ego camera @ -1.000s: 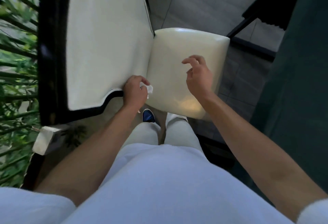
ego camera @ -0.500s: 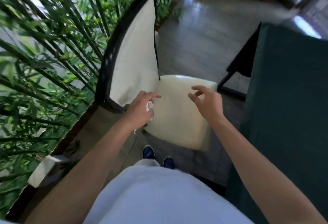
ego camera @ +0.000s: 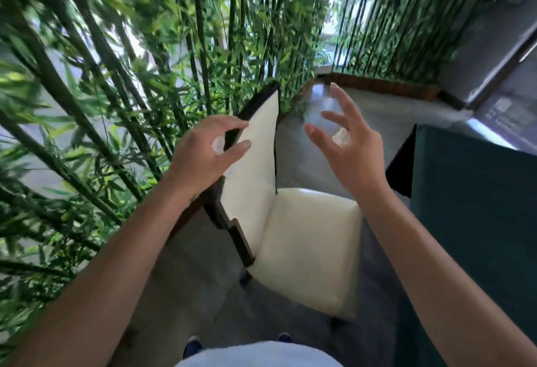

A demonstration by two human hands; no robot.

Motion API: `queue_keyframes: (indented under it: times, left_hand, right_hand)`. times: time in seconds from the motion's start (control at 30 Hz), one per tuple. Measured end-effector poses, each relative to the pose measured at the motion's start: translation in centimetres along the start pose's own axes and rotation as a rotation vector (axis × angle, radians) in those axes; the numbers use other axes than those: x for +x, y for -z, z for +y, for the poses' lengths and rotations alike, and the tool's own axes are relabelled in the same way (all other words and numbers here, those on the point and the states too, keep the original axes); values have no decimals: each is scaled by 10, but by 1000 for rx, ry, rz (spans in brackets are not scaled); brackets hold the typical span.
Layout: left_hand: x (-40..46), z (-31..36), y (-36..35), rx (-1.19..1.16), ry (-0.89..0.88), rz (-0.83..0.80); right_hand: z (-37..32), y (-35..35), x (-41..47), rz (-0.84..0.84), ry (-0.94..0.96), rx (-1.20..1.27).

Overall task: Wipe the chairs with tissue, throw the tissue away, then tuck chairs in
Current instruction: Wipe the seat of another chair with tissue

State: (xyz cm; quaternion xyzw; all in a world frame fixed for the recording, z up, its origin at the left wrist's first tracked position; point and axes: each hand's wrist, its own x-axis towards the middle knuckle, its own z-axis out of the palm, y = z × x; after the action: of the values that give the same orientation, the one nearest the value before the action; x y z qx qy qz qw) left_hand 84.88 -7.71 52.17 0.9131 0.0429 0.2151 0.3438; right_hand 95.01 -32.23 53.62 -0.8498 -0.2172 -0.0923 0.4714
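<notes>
The cream-cushioned chair (ego camera: pixel 308 247) stands on the grey floor (ego camera: pixel 189 279) directly ahead, its seat pointing toward the dark green worktop (ego camera: pixel 476 221) on the right and its tall dark-framed back rising on the left. A strip of bare floor lies between the seat's right edge and the worktop's edge; the chair is not tucked in. Behind the chair back, bamboo stalks (ego camera: pixel 116 76) crowd close along the left, with only a narrow gap of floor beside the frame.

The left hand (ego camera: pixel 203 151) is raised at the chair back's upper edge, fingers loosely curled round a small white wad of tissue (ego camera: pixel 218 143) in the palm, fingertips just beside the dark frame. The right hand (ego camera: pixel 348 148) hovers in the air above the floor beyond the seat, fingers spread and bent; a second white scrap (ego camera: pixel 340 136) shows against its palm, though whether the fingers truly hold it I cannot tell. More open floor stretches past the chair toward a low brown kerb (ego camera: pixel 383 87).
</notes>
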Motion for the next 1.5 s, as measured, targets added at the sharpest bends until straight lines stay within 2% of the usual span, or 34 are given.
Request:
queue_keyframes:
  times: [0.27, 0.4, 0.53, 0.77, 1.07, 1.17, 1.33, 1.5]
  left_hand:
    - [31, -48, 92, 191, -93, 63]
    - [52, -73, 130, 191, -148, 60]
    - [84, -72, 141, 162, -254, 82]
    - [146, -67, 109, 233, -434, 81]
    - [217, -61, 64, 199, -489, 28]
    - [243, -56, 28, 133, -528, -8]
    - [280, -42, -47, -4, -675, -167]
    - [322, -28, -87, -117, -819, -230]
  right_hand:
    - [-87, -47, 14, 160, 54, 86]
    - [-119, -81, 16, 259, 98, 11]
    - [-120, -89, 7, 336, 83, -117]
    - [-97, -67, 25, 464, 78, -297]
    - [-63, -61, 62, 545, 34, -399]
    - [-46, -53, 61, 583, -46, -450]
    - [-23, -34, 51, 715, -206, -572]
    - [-30, -52, 50, 833, -370, -726]
